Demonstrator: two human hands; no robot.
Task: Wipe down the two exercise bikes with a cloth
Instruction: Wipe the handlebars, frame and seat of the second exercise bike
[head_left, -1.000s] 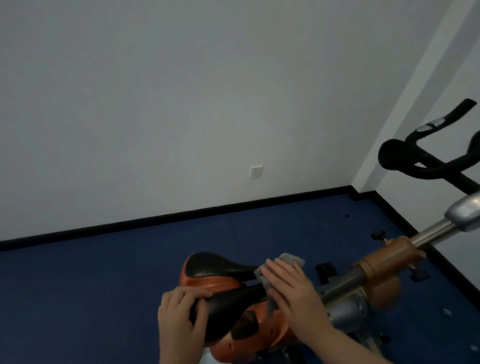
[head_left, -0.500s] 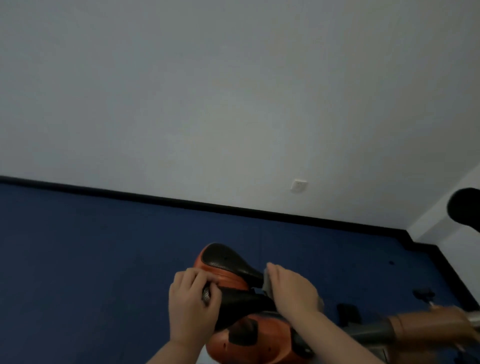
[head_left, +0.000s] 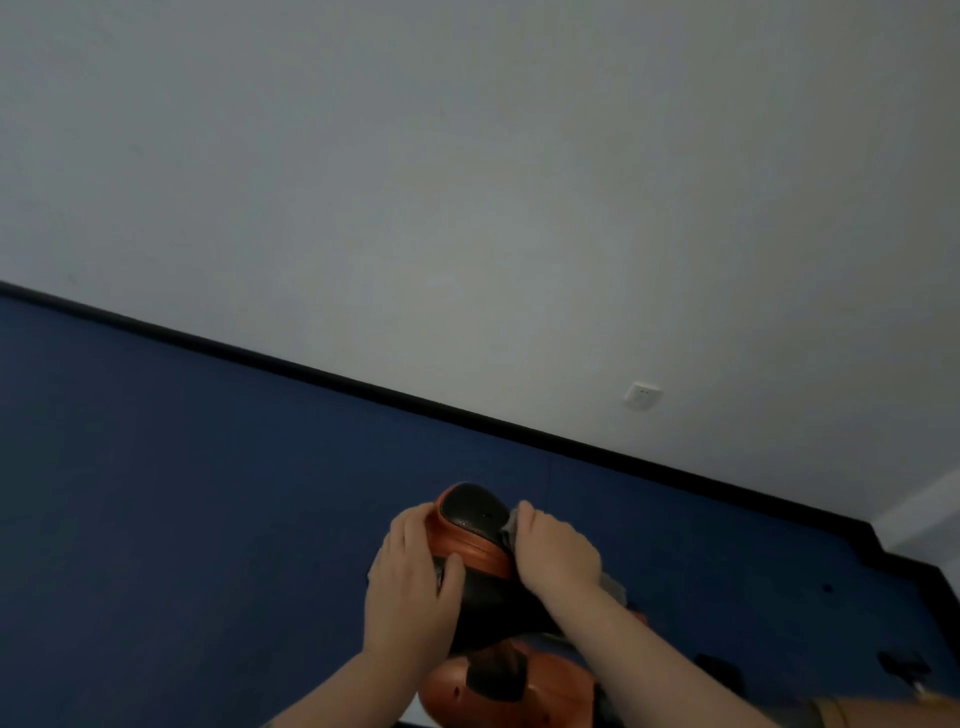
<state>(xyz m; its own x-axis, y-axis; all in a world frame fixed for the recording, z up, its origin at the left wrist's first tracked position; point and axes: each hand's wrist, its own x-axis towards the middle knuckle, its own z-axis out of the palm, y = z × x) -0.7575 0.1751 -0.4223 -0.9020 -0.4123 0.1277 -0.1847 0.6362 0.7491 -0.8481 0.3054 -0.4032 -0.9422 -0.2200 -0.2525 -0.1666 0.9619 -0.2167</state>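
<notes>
A pale grey wall (head_left: 467, 182) fills most of the view, with a dark blue floor (head_left: 182, 493) below it and a black skirting strip (head_left: 363, 387) between them. A white socket (head_left: 643, 395) sits low on the wall. At the bottom, only one exercise bike (head_left: 498, 691) shows, its orange body partly cut off. Its black and orange saddle (head_left: 475, 525) is being wiped, so the task looks far from finished; a second bike is not in view. The left hand (head_left: 410, 582) grips the saddle's side to steady it. The right hand (head_left: 556, 553) presses the grey cloth (head_left: 511, 525) against the opposite side.
</notes>
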